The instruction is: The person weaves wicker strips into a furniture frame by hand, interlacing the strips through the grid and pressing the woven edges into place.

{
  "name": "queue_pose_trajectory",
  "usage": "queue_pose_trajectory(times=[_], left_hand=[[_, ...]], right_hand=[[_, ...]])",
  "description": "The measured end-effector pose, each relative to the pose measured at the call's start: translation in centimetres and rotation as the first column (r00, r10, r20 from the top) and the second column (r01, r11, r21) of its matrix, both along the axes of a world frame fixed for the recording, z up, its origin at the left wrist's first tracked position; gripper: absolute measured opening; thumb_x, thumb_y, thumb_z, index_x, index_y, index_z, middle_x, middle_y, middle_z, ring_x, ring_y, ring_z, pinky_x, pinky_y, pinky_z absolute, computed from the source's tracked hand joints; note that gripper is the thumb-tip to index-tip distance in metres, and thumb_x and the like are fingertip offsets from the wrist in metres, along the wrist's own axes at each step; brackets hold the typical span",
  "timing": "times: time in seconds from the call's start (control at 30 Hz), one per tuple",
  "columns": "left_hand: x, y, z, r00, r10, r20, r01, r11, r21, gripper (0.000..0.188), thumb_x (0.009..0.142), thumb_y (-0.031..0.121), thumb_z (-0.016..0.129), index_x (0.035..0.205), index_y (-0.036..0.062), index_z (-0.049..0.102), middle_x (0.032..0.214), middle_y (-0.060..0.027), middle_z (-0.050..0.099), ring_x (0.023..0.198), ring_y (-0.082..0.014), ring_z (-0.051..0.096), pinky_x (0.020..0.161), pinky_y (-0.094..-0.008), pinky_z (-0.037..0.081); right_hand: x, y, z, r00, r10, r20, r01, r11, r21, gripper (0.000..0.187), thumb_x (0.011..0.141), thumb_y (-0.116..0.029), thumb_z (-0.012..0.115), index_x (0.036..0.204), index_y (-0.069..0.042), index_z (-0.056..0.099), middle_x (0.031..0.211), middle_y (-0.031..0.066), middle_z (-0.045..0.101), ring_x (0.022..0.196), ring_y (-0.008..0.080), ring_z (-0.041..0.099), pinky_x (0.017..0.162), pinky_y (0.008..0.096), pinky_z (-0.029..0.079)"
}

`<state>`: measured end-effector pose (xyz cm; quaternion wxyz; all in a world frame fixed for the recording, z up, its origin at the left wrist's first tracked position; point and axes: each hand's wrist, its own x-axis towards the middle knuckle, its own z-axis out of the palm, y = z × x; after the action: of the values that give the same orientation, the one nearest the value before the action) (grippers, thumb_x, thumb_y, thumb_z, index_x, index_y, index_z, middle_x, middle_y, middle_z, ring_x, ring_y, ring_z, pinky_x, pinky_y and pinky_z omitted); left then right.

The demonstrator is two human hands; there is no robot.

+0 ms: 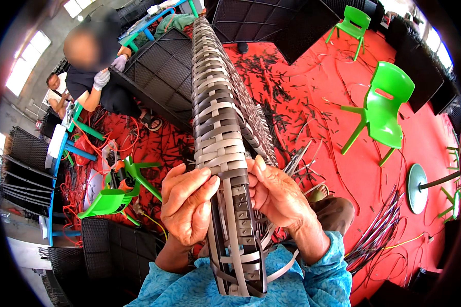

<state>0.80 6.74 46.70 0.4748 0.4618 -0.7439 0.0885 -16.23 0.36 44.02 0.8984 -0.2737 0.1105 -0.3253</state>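
A long woven wicker frame (217, 117) of grey and black flat plastic strips runs from my lap away from me. Beyond my hands the weave along its top edge is close. Nearer to me, lengthwise strips (232, 240) and the dark frame lie partly uncovered. My left hand (190, 202) is closed at the left side of the edge, its thumb and fingers pinching a crosswise weaving strip. From the right, my right hand (279, 197) pinches the same edge, thumb up, most of its fingertips hidden behind the frame. A loose strip end (287, 267) curls out below my right hand.
Green chairs (389, 107) stand to the right; another green chair (112, 199) at left carries tools. Cut strips and red hoses litter the red floor (322, 169). A gloved co-worker (100, 77) holds a black woven panel (161, 77). Strip bundles (376, 238) lie at right.
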Motion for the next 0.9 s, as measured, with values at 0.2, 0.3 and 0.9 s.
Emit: queue_pose_trajectory(times=[0.2, 0.3, 0.9], left_hand=[[-0.3, 0.0, -0.2, 1.0, 0.009, -0.011, -0.009, 1.0, -0.004, 0.03, 0.085, 0.016, 0.048, 0.098, -0.0007, 0.069, 0.102, -0.0128, 0.063, 0.093, -0.024, 0.059, 0.095, -0.0427, 0.038], [-0.5, 0.0, -0.3, 1.0, 0.015, -0.023, -0.015, 1.0, -0.008, 0.03, 0.087, 0.017, 0.047, 0.098, -0.0004, 0.069, 0.102, -0.0128, 0.063, 0.094, -0.0241, 0.059, 0.094, -0.0429, 0.039], [-0.4, 0.0, -1.2, 0.996, 0.007, -0.084, -0.009, 1.0, -0.017, 0.035, 0.09, 0.022, 0.042, 0.098, 0.0008, 0.069, 0.104, -0.0122, 0.063, 0.096, -0.0247, 0.057, 0.095, -0.0446, 0.039]], right_hand=[[-0.2, 0.0, 0.4, 1.0, -0.011, 0.007, 0.011, 0.999, -0.035, 0.039, 0.097, -0.037, 0.041, 0.119, -0.006, 0.052, 0.097, 0.0028, 0.063, 0.08, 0.0084, 0.06, 0.069, 0.0232, 0.05], [-0.4, -0.2, 0.1, 1.0, -0.008, 0.006, 0.008, 0.999, -0.047, 0.036, 0.097, -0.033, 0.042, 0.118, -0.006, 0.052, 0.094, 0.0031, 0.063, 0.077, 0.0082, 0.061, 0.066, 0.0225, 0.05], [-0.5, 1.0, -1.1, 0.703, -0.709, 0.051, 0.359, 0.292, -0.886, 0.036, 0.088, 0.006, 0.052, 0.122, -0.004, 0.055, 0.112, 0.0166, 0.058, 0.091, 0.0202, 0.061, 0.068, 0.0258, 0.055]])
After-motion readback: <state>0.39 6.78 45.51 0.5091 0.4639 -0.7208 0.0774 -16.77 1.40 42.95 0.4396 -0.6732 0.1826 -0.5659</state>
